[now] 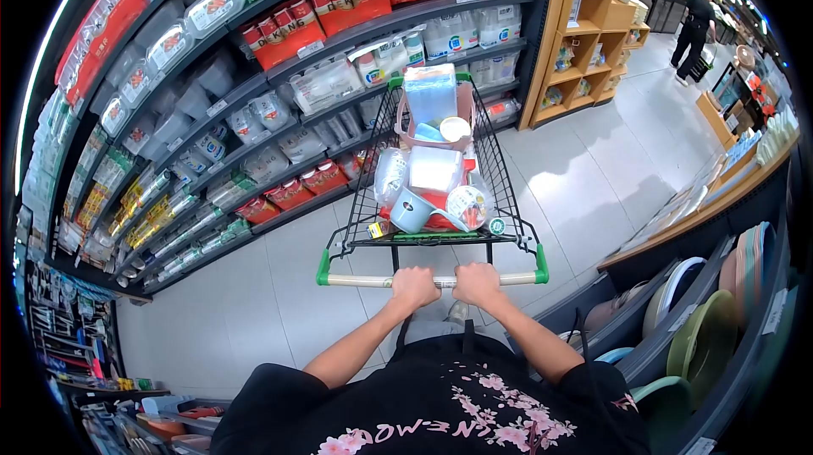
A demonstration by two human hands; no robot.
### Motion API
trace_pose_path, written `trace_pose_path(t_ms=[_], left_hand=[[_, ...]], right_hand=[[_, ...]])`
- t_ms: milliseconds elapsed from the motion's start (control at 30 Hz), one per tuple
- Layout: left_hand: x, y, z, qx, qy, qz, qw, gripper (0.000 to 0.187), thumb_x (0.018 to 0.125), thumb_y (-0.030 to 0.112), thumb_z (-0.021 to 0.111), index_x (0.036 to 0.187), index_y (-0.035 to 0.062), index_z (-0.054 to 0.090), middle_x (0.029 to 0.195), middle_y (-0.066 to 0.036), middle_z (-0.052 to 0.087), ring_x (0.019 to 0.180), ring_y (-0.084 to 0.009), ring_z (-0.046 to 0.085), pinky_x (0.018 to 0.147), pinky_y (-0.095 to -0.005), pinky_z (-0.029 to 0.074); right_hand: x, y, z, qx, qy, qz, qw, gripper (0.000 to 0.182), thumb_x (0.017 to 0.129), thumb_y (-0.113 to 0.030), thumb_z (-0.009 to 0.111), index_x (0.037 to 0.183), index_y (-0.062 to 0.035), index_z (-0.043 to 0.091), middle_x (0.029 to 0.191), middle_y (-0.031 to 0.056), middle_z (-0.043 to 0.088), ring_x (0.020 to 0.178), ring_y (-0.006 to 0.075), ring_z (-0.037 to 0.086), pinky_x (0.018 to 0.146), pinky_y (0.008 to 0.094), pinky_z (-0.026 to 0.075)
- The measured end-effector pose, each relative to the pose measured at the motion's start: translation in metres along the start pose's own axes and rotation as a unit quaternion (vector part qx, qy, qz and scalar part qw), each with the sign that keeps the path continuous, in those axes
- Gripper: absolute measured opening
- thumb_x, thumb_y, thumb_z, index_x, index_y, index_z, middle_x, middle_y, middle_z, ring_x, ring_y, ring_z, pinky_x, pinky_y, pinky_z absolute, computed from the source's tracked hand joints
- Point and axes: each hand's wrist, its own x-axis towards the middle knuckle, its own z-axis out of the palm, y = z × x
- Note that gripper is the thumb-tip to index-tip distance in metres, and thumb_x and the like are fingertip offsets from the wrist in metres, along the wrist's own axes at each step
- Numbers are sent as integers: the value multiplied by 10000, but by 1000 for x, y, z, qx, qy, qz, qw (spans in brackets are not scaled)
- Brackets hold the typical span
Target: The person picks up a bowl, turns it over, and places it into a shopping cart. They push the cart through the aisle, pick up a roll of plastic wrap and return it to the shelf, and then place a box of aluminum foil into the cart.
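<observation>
Both my hands are wrapped round the pale handlebar (364, 281) of a shopping cart with green end pieces. My left hand (415, 287) grips it just left of the middle, and my right hand (477, 283) just right of it. Inside the wire basket (506, 193) lie a light blue mug (411, 210), a round lidded tub (467, 206), a white package (435, 169) and a clear-wrapped roll of goods (390, 176). Farther forward, a pink bin (465, 108) holds a blue-and-white pack (430, 96) and a small round container (455, 128).
Shelves (326, 129) of packaged disposable goods run along the left and ahead. A wooden cube shelf (532, 82) stands ahead right. Racks with basins (703, 332) are close on the right. A person in black (696, 27) stands farther off on the tiled floor (572, 188).
</observation>
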Motion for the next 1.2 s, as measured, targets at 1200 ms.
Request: trace_pose_path(t_ms=[1200], left_hand=[[-36, -37, 11, -26, 29, -106, 994, 264, 704, 265, 624, 860, 85, 739, 804, -206, 709, 765, -368, 708, 726, -450, 569]], right_hand=[[20, -42, 0, -18, -29, -102, 994, 230, 679, -227, 644, 793, -50, 739, 804, 189, 713, 771, 341, 713, 716, 429, 574]])
